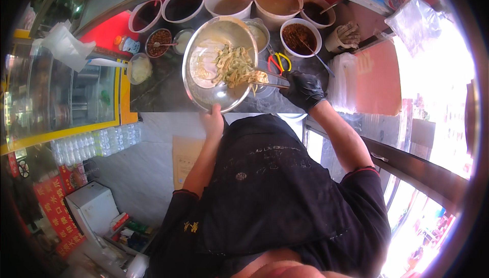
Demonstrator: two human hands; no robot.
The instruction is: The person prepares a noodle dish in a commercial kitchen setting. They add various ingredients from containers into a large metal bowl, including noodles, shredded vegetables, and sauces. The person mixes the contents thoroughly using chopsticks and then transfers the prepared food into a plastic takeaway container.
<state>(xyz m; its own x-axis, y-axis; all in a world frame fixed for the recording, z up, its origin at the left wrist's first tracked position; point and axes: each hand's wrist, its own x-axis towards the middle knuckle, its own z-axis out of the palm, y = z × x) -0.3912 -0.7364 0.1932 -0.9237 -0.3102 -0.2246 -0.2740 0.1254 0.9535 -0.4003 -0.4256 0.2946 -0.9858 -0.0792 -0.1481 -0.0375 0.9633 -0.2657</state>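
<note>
My bare left hand [214, 121] grips the near rim of a steel mixing bowl [198, 90], thumb on the edge, tilting the bowl above the counter. Pale, greenish sauced strips of food [235, 66] are heaped at the bowl's right side, some hanging over its rim. In a black glove, my right hand [305, 90] holds metal tongs [273, 85]. The tongs' tips are at the food by the rim; the bowl and food partly hide them. Below that rim stands a clear plastic container [267, 93], partly covered. Scissors with red and yellow handles [280, 62] lie just beyond the tongs.
Along the back stand several tubs of sauce, including a dark one [183, 6] and a brown one [278, 2]. A white bowl of chili sauce [298, 37] holds a spoon. Left are a bowl of peanuts [158, 45] and a yellow-framed glass case [76, 98]. Plastic bags [342, 83] lie right.
</note>
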